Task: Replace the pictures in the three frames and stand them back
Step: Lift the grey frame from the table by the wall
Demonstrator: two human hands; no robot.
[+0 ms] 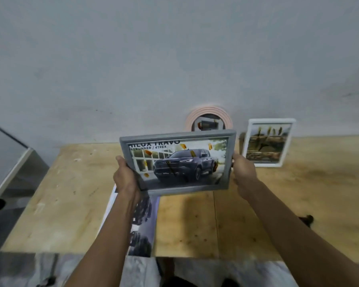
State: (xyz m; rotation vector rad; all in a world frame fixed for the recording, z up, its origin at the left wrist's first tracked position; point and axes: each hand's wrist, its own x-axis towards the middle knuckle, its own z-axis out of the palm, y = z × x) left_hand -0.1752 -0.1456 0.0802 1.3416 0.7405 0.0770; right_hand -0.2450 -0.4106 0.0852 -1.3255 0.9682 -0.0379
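At the far left edge a grey-white cabinet (6,162) stands beside the plywood worktop (71,204). Left of centre, a printed sheet (141,224) lies flat on the worktop, partly under your left forearm, probably a spare or removed picture. Your left hand (125,177) grips the lower left corner of the grey frame (177,162), fingers (120,161) closed round its edge. The frame fills the centre of the picture, held clear of the worktop and tilted face-up toward you, so the truck picture (182,164) can be checked for fit before standing. Behind its top edge, a round pink frame (208,121) leans against the wall (174,59). Your right hand (244,170) clasps the frame's right edge, fingers wrapped behind it and out of sight; both forearms reach forward, roughly symmetrical, steadying the frame level. At centre right, the white frame (267,141) stands upright on the worktop near the wall, already filled.
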